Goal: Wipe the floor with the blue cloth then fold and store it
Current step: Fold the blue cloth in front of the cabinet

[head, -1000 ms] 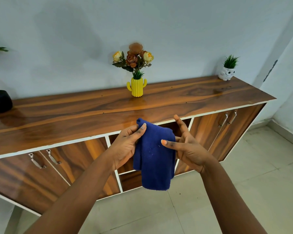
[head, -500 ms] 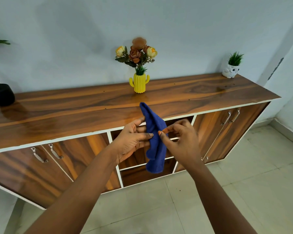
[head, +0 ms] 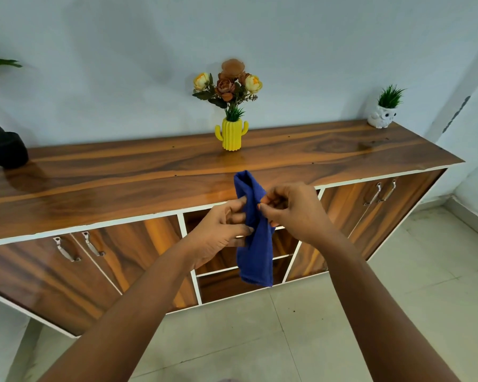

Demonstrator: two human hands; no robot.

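Head view: blue cloth (head: 255, 244) is pinched from both sides, held upright in the air in front of the sideboard (head: 149, 183). Left grip (head: 221, 230) is clenched on its left edge, right grip (head: 293, 210) on its right edge. Cloth's top sticks up above both grips, its tail hangs below them. Yellow cactus vase (head: 231, 135) is seen beyond the grips on the worktop.

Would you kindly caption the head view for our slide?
Both hands, left hand and right hand, pinch the blue cloth before the sideboard.
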